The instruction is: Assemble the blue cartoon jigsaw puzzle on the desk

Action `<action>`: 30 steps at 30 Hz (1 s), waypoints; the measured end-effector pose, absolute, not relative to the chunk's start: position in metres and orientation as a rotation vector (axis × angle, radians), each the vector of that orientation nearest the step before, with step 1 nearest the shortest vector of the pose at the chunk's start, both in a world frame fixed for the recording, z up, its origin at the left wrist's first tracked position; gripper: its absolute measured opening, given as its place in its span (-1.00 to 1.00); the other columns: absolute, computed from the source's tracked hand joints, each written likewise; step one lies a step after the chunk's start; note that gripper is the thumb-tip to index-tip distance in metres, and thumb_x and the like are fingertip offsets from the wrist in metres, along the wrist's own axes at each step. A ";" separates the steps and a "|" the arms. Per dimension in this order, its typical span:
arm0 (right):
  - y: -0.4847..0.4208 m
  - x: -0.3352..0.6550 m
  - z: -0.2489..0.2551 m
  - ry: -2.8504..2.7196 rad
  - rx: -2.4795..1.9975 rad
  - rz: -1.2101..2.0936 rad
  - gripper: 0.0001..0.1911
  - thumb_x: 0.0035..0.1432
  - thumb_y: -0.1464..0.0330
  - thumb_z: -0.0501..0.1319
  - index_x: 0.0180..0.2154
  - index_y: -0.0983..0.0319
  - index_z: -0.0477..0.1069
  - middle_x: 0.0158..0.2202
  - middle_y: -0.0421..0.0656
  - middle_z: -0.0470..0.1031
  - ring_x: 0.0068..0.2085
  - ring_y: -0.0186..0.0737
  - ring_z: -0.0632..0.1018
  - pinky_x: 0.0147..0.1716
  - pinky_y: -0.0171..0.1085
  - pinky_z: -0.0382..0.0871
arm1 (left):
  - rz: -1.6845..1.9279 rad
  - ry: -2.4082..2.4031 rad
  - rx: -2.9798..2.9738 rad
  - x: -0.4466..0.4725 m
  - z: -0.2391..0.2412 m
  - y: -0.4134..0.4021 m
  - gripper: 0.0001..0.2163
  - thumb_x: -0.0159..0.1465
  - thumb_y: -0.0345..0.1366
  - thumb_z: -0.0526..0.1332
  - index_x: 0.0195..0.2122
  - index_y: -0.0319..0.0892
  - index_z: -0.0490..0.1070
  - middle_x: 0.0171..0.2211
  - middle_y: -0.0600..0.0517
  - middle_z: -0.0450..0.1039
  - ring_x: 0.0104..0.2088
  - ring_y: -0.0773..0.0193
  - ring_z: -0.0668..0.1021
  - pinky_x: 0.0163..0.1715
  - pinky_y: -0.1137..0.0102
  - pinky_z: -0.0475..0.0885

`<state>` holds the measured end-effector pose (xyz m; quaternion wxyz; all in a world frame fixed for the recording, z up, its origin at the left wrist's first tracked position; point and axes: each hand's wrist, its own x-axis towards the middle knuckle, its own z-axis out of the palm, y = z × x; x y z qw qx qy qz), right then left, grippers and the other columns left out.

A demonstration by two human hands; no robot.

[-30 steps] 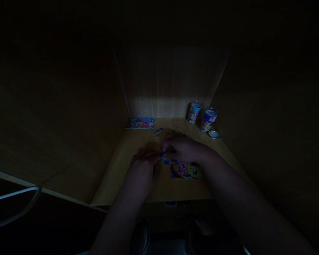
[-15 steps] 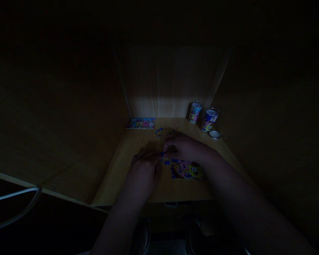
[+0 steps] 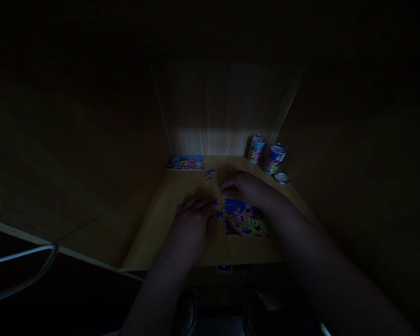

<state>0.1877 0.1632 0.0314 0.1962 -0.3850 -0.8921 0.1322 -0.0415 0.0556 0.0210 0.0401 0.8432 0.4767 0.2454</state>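
Observation:
A partly joined cartoon jigsaw puzzle (image 3: 245, 220) lies on the dim wooden desk (image 3: 168, 219). My left hand (image 3: 192, 224) rests at the puzzle's left edge, fingers curled down onto small blue pieces (image 3: 218, 213). My right hand (image 3: 243, 186) hovers just behind the puzzle's far edge, fingers bent together; whether it holds a piece is hidden in the dark. A few loose pieces (image 3: 207, 175) lie farther back.
A finished picture card (image 3: 185, 162) lies at the back left. Two printed tins (image 3: 255, 148) (image 3: 276, 158) and a round lid (image 3: 282, 178) stand at the back right. Wooden walls enclose the desk on three sides. A chair's metal bar (image 3: 21, 270) shows at lower left.
My right hand has drawn back and away from the puzzle's top left corner, uncovering more of the picture. My left hand has shifted slightly right.

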 end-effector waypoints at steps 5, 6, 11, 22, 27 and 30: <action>0.166 0.185 0.031 -2.416 -1.164 0.372 -0.80 0.44 0.42 0.28 -0.08 0.18 0.72 -0.09 -0.07 0.78 -0.07 -0.08 0.73 -0.04 -0.18 0.48 | 0.743 1.454 2.585 -0.042 0.021 0.056 -0.65 0.43 -0.45 0.26 0.22 -0.19 0.59 0.19 -0.09 0.65 0.19 -0.08 0.62 0.30 -0.12 0.48; 0.166 0.185 0.031 -2.402 -1.177 0.380 -0.80 0.43 0.43 0.29 -0.08 0.19 0.72 -0.10 -0.08 0.78 -0.07 -0.10 0.73 -0.05 -0.19 0.49 | 0.743 1.454 2.587 -0.042 0.020 0.056 -0.64 0.43 -0.45 0.26 0.22 -0.18 0.59 0.19 -0.09 0.65 0.19 -0.08 0.62 0.29 -0.13 0.48; 0.165 0.184 0.029 -2.372 -1.202 0.415 -0.81 0.39 0.46 0.31 -0.11 0.17 0.71 -0.14 -0.11 0.78 -0.13 -0.14 0.74 -0.09 -0.23 0.49 | 0.752 1.467 2.589 -0.043 0.020 0.056 -0.62 0.40 -0.46 0.28 0.23 -0.17 0.59 0.19 -0.10 0.65 0.19 -0.10 0.62 0.31 -0.15 0.46; 0.165 0.185 0.030 -2.382 -1.138 0.513 -0.87 0.34 0.44 0.40 -0.10 0.18 0.70 -0.14 -0.11 0.75 -0.13 -0.16 0.70 -0.08 -0.22 0.46 | 0.784 1.482 2.568 -0.041 0.023 0.056 -0.63 0.41 -0.47 0.27 0.21 -0.16 0.59 0.16 -0.11 0.66 0.15 -0.09 0.62 0.23 -0.09 0.53; 0.162 0.183 0.034 -2.349 -1.179 0.585 -0.90 0.27 0.46 0.44 -0.16 0.22 0.68 -0.19 -0.11 0.73 -0.18 -0.17 0.68 -0.15 -0.24 0.45 | 0.789 1.484 2.567 -0.042 0.021 0.056 -0.66 0.41 -0.47 0.27 0.18 -0.13 0.61 0.14 -0.09 0.67 0.14 -0.06 0.64 0.23 -0.05 0.52; 0.160 0.182 0.036 -2.324 -1.186 0.663 -0.94 0.30 0.44 0.41 -0.18 0.22 0.68 -0.20 -0.13 0.73 -0.19 -0.18 0.69 -0.17 -0.25 0.46 | 0.794 1.481 2.574 -0.042 0.019 0.057 -0.66 0.42 -0.45 0.27 0.19 -0.12 0.60 0.14 -0.08 0.68 0.14 -0.06 0.64 0.24 -0.06 0.51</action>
